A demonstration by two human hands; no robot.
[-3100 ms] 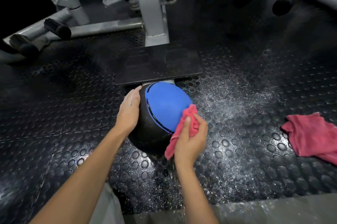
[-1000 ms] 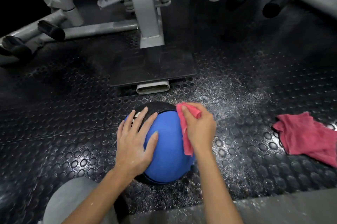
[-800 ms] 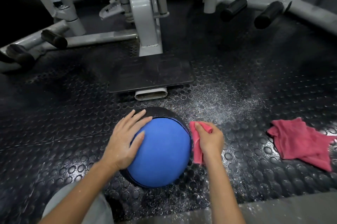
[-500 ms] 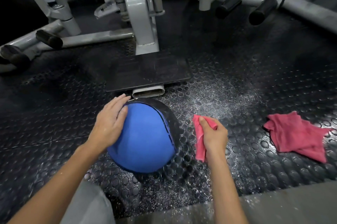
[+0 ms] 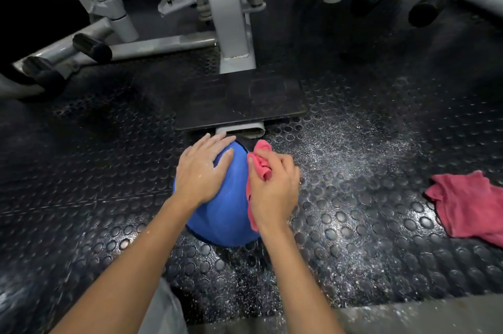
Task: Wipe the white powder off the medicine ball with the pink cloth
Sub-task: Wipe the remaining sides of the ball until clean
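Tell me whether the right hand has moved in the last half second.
Yes. The right hand has gone left, closer to the grey tube end, and now presses the cloth on the ball.

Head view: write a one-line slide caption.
Left hand steadies the blue medicine ball; right hand presses a pink cloth against it.
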